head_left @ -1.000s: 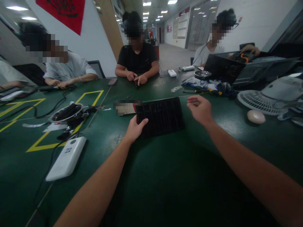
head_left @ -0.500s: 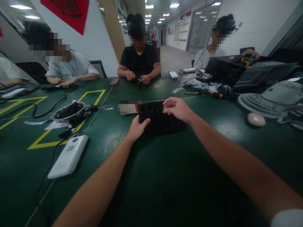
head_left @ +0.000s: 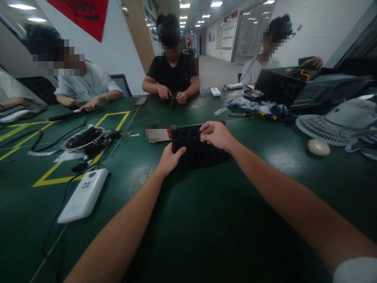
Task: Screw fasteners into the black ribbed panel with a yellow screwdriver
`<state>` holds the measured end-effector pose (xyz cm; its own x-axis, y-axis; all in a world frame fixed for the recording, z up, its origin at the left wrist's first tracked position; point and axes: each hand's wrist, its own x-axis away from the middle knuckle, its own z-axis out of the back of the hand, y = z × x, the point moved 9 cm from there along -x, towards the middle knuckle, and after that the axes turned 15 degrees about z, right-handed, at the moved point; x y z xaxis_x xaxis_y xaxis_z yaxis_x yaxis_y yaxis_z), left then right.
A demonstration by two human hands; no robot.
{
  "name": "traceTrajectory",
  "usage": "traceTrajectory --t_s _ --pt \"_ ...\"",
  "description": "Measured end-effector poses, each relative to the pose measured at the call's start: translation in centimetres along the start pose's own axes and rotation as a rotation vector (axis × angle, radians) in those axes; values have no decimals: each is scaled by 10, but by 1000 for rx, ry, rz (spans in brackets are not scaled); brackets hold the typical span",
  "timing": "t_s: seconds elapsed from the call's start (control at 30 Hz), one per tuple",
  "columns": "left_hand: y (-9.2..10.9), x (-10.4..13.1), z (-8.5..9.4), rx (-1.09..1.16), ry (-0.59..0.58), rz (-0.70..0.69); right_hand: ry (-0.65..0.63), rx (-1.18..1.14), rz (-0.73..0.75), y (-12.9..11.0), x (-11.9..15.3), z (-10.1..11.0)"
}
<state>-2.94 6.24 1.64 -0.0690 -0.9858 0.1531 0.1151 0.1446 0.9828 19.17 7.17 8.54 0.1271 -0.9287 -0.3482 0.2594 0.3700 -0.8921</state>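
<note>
A black tray with narrow compartments rests on the green table. My left hand grips its left edge, thumb on top and fingers out of sight beneath. Over the tray's upper right part, my right hand is closed in a pinch; whatever is between the fingertips is too small to name. Just left of the tray lies a beige and red packet, partly blurred out.
A white power bank marked 22 and a metal bowl with dark items lie on the left. To the right are a screwdriver, a pale oval object and a white fan. Several people sit across the table.
My right hand has shifted slightly left over the tray, still pinched. My left hand keeps its hold. The hands of the people opposite have moved a little.
</note>
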Motion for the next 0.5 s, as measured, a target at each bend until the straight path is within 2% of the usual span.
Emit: traceTrajectory --t_s 0.23,0.37,0.5 --pt "-1 -1 1 7 -3 12 -31 154 15 -8 -1 -4" --pt "-2 -1 2 11 0 20 -52 227 42 -18 -3 4" --pt "-2 1 1 14 -20 40 -122 374 193 -43 -8 19"
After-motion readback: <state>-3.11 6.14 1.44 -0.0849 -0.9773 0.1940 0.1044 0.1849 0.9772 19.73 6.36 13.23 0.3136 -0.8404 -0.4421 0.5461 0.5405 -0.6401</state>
